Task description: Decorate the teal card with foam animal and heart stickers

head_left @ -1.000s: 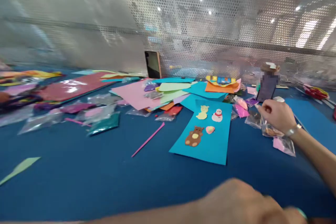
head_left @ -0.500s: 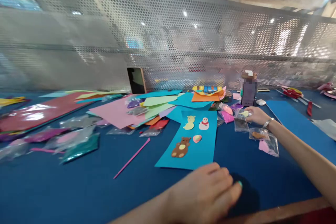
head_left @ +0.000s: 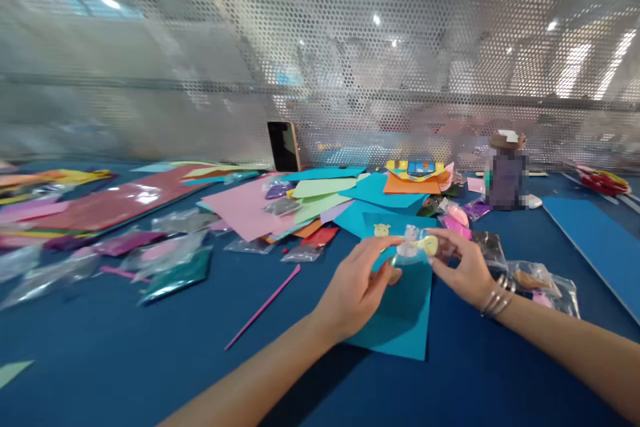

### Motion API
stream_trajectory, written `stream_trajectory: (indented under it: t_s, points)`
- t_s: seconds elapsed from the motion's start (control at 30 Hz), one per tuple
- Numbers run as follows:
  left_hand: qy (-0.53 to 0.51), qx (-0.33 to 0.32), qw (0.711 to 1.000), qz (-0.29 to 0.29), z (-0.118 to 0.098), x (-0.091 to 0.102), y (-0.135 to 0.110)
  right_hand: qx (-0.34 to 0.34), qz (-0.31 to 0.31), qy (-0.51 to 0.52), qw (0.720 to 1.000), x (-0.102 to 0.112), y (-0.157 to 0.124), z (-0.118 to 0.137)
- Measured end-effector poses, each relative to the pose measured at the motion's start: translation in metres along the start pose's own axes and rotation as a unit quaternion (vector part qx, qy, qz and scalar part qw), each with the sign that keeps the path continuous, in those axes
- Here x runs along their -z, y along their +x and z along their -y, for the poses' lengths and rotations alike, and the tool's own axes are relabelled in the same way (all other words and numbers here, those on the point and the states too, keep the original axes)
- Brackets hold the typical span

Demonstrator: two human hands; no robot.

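Note:
Above the blue paper (head_left: 403,323), both hands are on a small clear plastic bag (head_left: 411,247) with a lump of yellow clay (head_left: 429,245) at its right end. My left hand (head_left: 353,290) pinches the left side of the bag between closed fingers. Bracelets circle the wrist of my right hand (head_left: 463,270), whose fingertips are closed on the bag around the yellow clay. A pale yellow animal figure (head_left: 382,229) shows on the paper just behind my left fingers. The other figures on the sheet are hidden by my hands.
A pink stick tool (head_left: 263,307) lies to the left. Bagged clay (head_left: 175,277) and coloured paper sheets (head_left: 240,203) spread beyond it. More small bags (head_left: 533,277) rest beside my right wrist. A phone (head_left: 283,147) stands upright against the perforated metal screen (head_left: 340,67).
My right hand has lifted the small bag from the right and brought it over the blue paper. My left hand has risen from the table's front to grip it too. The view has shifted.

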State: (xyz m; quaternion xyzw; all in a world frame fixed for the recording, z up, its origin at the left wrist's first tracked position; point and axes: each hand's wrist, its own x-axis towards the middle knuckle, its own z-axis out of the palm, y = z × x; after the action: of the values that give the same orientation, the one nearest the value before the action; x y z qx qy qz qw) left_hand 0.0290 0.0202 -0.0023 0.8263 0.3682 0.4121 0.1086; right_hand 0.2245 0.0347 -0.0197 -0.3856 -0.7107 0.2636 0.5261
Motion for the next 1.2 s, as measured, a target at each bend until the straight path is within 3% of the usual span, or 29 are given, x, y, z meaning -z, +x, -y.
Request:
stream_trajectory:
  t_s: [0.1, 0.27, 0.63, 0.97, 1.07, 1.2]
  points:
    - [-0.031, 0.007, 0.999, 0.025, 0.001, -0.007, -0.005, 0.015, 0.015, -0.021, 1.0, 0.003, -0.006, -0.004]
    - [-0.001, 0.002, 1.0, 0.002, -0.002, -0.004, -0.003, 0.033, 0.025, -0.038, 0.998, 0.007, -0.006, -0.001]
    - [0.012, -0.108, 0.994, 0.004, -0.002, -0.003, -0.005, 0.066, 0.128, -0.039, 0.989, 0.014, -0.01, 0.009]
    - [0.069, -0.178, 0.981, -0.026, 0.0, -0.003, -0.005, 0.055, 0.126, -0.053, 0.989, 0.009, -0.015, 0.002]
    - [0.088, -0.172, 0.981, -0.004, 0.003, -0.005, -0.005, 0.052, 0.135, -0.049, 0.988, 0.01, -0.014, 0.003]
    - [0.103, -0.142, 0.982, 0.071, 0.004, -0.007, -0.006, 0.038, 0.144, -0.056, 0.987, 0.009, -0.014, 0.005]
